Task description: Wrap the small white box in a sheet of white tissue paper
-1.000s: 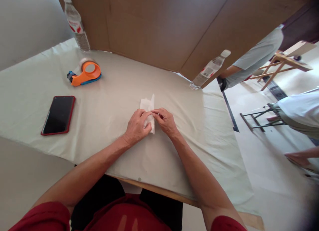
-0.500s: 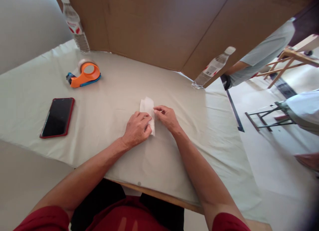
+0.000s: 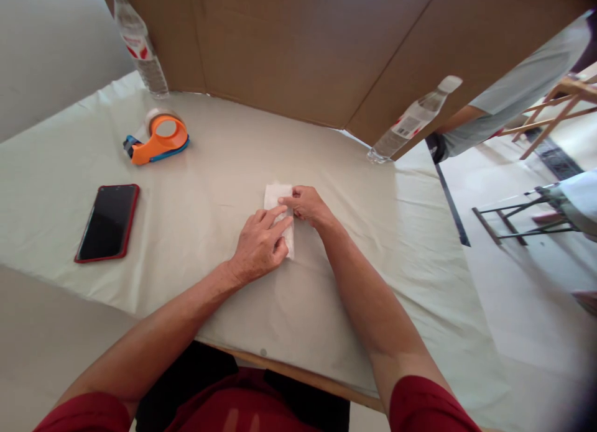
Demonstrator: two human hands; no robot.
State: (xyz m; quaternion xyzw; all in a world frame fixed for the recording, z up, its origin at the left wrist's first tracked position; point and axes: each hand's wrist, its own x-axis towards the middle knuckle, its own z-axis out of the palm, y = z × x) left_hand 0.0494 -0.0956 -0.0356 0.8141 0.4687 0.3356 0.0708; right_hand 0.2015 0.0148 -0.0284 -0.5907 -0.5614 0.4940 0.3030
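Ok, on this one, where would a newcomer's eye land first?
Probably on the orange tape dispenser, bright against the pale cloth on the table's left, with a dark-screened phone below it in the picture. Next come the left hand and right hand, both touching a white paper-like strip near the middle. Farther back, a clear bottle stands at left before the brown cardboard, another at right.

Shirt: deep red cloth top (image 3: 240, 399) at the bottom centre of the frame, two pale upright streaks (image 3: 232, 418) on its front
Sleeves: short, matching red, left sleeve (image 3: 91, 412) lower left, right sleeve (image 3: 426, 406) lower right
Legs: black cloth (image 3: 186, 367)
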